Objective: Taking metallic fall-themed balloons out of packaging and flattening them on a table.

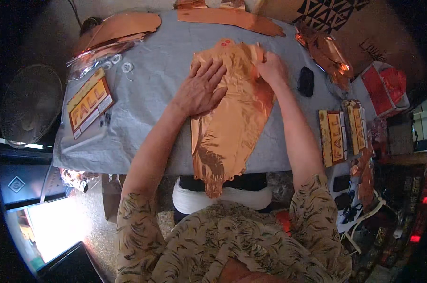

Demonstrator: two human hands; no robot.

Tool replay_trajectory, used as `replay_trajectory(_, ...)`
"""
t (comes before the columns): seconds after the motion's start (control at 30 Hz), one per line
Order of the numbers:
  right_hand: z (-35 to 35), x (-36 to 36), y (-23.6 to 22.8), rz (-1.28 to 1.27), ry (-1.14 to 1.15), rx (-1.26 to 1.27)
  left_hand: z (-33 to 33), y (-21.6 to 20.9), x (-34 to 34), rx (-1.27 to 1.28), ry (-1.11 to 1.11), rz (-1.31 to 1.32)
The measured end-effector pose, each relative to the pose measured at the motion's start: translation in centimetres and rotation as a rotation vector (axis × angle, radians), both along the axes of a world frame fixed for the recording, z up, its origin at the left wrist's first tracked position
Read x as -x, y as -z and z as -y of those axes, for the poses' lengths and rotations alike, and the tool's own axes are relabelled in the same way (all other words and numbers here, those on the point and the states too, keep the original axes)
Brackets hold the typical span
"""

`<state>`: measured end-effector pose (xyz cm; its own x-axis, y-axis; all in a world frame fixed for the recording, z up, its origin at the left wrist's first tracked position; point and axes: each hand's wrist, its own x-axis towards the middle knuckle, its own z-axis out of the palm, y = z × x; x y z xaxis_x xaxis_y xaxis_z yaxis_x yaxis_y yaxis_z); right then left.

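Note:
A flat, shiny copper-coloured foil balloon (237, 127) lies lengthwise on the grey-covered table in front of me, its narrow tail hanging past the near edge. Two small red marks show near its far end. My left hand (204, 87) rests flat on the balloon's left side, fingers stretched out. At the far right edge of the balloon, my right hand (272, 70) is closed with bent fingers on the foil; the fingertips are partly hidden.
More flat copper foil balloons lie at the far left (121, 30) and far middle (230, 21). Printed packages sit on the left (91, 104) and right (333, 137). White ribbon rolls (127, 67), a black object (306, 81), a red-and-white box (383, 89) and a fan (30, 104) surround the work.

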<state>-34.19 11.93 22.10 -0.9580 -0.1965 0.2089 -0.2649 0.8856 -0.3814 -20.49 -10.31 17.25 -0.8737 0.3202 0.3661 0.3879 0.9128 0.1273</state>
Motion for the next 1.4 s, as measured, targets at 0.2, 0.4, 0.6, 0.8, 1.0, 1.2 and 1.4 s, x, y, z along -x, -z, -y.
replay_trajectory(0.2,0.3,-0.8,0.2,-0.101,0.039,0.04,0.2,-0.6,-0.2,-0.009,0.007,0.026)
replay_trajectory(0.4,-0.7,-1.2,0.8,-0.111,0.017,-0.041,0.0,0.0,0.0,-0.013,0.005,-0.03)
replay_trajectory(0.6,-1.5,-5.5,4.5,-0.457,-0.271,0.119,0.0,0.2,0.0,-0.024,-0.008,-0.05)
replay_trajectory(0.8,-0.7,-6.8,4.7,-0.193,-0.313,-0.208,-0.4,0.0,-0.1,-0.049,-0.018,-0.07)
replay_trajectory(1.0,-0.1,-8.0,3.7,-0.206,-0.322,-0.21,-0.4,0.4,0.2,-0.063,-0.028,-0.079)
replay_trajectory(1.2,2.9,-13.2,1.4,-0.133,-0.512,-0.223,0.3,0.7,0.2,-0.098,0.001,-0.122)
replay_trajectory(1.4,2.5,-12.9,4.3,-0.126,-0.521,-0.138,1.7,0.0,1.1,-0.368,0.071,-0.184)
